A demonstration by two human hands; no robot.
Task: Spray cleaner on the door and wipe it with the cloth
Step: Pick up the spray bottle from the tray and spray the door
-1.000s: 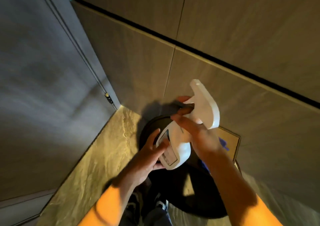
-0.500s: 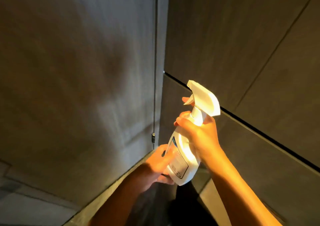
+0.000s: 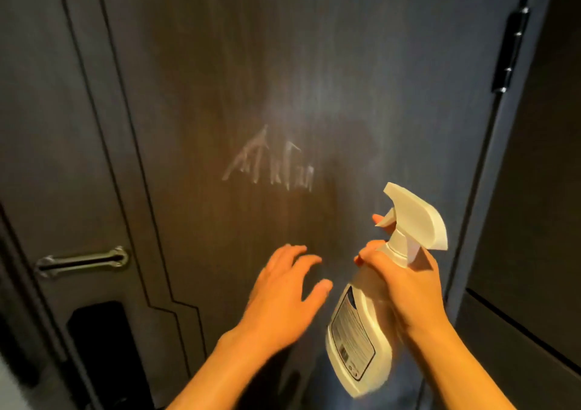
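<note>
Door handle point(image 3: 82, 261): metal, horizontal, at far left of the dark door point(image 3: 220, 79), above a black lock plate point(image 3: 97, 343)
Chalky scribble point(image 3: 270, 164): pale zigzag strokes at mid-panel, with a faint misted patch to its upper right, possibly spray
Left hand point(image 3: 283, 296): fingers spread, empty, raised in front of the door below the scribble; whether it touches the panel cannot be told
Spray bottle point(image 3: 361, 331): white, labelled, long axis tilted, base down towards the viewer, head up and to the right; nozzle points up-left at the door
Right hand point(image 3: 405, 287): closed round the bottle's neck, one finger on the trigger
Hinge point(image 3: 511, 49): black, on the door's right edge
</note>
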